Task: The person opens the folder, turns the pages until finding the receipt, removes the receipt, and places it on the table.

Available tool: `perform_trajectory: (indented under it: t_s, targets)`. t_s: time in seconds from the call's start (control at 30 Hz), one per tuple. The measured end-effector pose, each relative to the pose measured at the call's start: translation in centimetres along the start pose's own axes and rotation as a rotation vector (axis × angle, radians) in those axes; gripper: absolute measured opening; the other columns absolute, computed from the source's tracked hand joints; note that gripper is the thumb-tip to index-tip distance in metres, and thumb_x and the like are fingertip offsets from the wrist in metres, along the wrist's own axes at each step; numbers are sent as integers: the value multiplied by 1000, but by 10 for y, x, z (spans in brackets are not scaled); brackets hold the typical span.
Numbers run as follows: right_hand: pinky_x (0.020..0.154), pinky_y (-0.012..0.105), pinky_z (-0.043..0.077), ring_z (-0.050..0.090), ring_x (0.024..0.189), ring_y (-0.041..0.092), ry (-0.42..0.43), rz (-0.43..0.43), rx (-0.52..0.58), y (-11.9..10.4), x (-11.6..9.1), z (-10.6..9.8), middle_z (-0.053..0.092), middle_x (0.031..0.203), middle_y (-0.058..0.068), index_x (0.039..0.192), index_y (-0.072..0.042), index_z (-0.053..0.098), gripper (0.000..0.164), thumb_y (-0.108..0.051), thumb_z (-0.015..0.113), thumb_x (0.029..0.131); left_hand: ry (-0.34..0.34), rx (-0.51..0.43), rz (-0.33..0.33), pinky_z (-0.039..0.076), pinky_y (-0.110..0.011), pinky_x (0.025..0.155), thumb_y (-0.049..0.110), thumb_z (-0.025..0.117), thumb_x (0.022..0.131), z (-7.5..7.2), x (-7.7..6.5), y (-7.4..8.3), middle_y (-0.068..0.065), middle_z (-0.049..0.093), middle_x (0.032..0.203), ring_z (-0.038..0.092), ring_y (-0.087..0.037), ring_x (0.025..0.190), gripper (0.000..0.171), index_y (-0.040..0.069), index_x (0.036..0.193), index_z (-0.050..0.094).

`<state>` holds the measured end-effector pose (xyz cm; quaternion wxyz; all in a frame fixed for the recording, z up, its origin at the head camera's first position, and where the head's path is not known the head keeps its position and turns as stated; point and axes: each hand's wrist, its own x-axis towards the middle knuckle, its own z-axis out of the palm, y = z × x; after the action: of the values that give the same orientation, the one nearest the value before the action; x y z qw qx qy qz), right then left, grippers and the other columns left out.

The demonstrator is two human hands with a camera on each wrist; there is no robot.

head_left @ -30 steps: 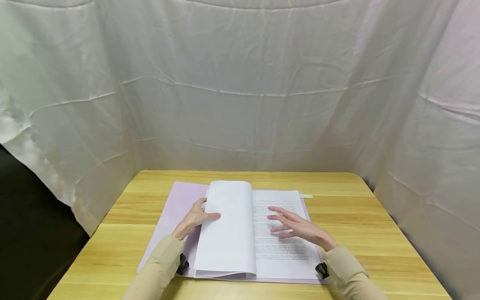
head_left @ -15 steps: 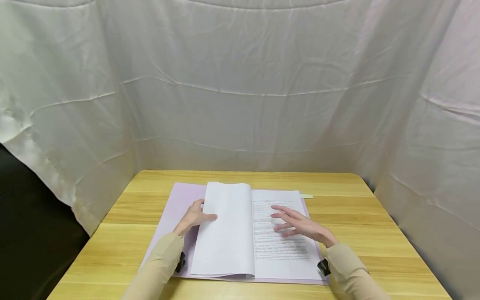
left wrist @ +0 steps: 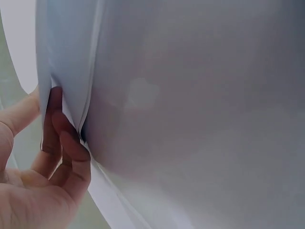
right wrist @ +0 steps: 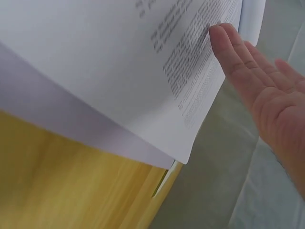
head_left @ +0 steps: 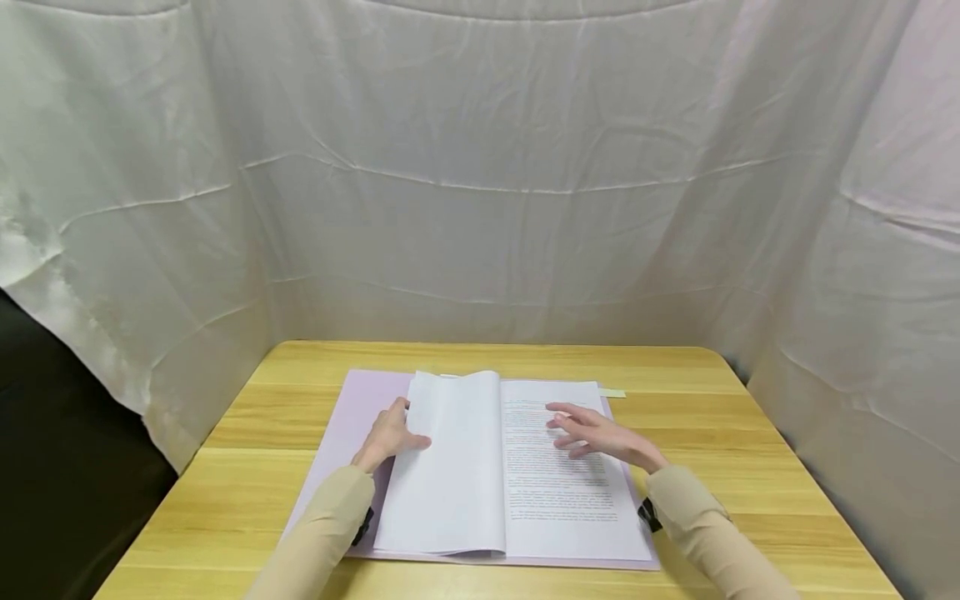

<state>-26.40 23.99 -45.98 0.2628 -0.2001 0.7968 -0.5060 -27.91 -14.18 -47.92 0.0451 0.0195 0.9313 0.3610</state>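
An open lilac folder [head_left: 371, 385] lies on the table with white sheets inside. Turned-over sheets [head_left: 450, 467] curve leftward from the middle, blank side up. My left hand [head_left: 387, 433] holds their left edge, thumb on top and fingers underneath. In the left wrist view the fingers of the left hand [left wrist: 52, 171] curl behind the lifted sheets [left wrist: 69, 52]. On the folder's right side lies a printed page [head_left: 555, 500] full of text lines. Over it is my right hand [head_left: 600, 435], fingers spread and loosely bent, holding nothing; its fingertips are close to the text in the right wrist view.
A pale yellow tab [head_left: 612, 393] sticks out past the folder's upper right edge. The wooden table [head_left: 750, 500] carries the folder. Grey cloth [head_left: 480, 208] hangs behind and on both sides, with a black area [head_left: 67, 467] at the left.
The turned sheets have sunk lower and shifted left with my left hand. My right hand has drifted slightly right and up, still over the printed page.
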Motion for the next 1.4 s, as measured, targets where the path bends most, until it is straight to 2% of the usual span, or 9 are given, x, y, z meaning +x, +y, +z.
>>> perform_trajectory:
  t_s: [0.17,0.37,0.5,0.57,0.63,0.73,0.8,0.97,1.4]
  targets:
    - [106,54,52,57,128,44,16,-3,-35,3,5,-8,43,150,33,157,2,23,61,-33,40,110,21,10,11,56,-53,88,10,89,73,4,1,-2,-28,66,107,64,-35,95,80,-10,135,43]
    - [103,51,53,59,122,40,86,-8,-71,9,17,-18,50,146,32,153,6,30,58,-28,44,109,28,24,1,48,-34,60,11,89,72,6,-1,-3,-13,59,79,51,-22,70,84,-6,138,40]
    - [97,45,54,60,118,37,175,-2,-134,15,26,-23,55,142,30,150,6,37,55,-27,47,108,36,32,-4,42,-29,55,13,90,72,7,-1,-3,-20,67,94,49,-21,68,87,-3,140,38]
    - [102,48,52,58,124,40,221,0,-167,18,30,-24,56,142,29,148,5,41,53,-27,49,107,39,33,-4,41,-28,54,15,91,72,7,-1,-4,-21,68,98,49,-20,68,88,-2,140,38]
    - [107,54,48,56,129,43,267,-6,-197,21,33,-27,57,141,28,146,6,44,52,-27,51,106,44,35,3,43,-29,56,15,91,71,8,0,-5,-22,68,107,51,-21,70,88,-1,140,39]
    - [114,61,40,50,136,46,328,-19,-239,28,35,-31,57,141,28,143,6,48,51,-27,53,105,62,52,23,50,-35,62,15,92,70,9,2,-6,-23,67,105,57,-25,77,89,-3,139,40]
    - [114,62,39,49,135,47,364,-20,-257,32,36,-34,57,141,28,142,7,50,51,-27,55,104,80,72,33,54,-41,70,16,92,69,9,1,-6,-27,64,118,60,-31,88,90,-4,140,40]
    - [117,64,34,43,139,51,462,21,-340,43,41,-40,52,145,31,139,6,53,48,-25,56,103,106,125,44,53,-50,86,19,93,68,10,0,-6,-30,54,130,55,-43,109,91,-5,140,42]
    - [119,64,29,39,140,54,544,43,-473,55,54,-45,49,144,35,136,10,53,46,-17,59,99,96,198,176,47,-53,99,11,89,71,14,3,-3,-24,61,124,55,-41,112,69,-3,130,56]
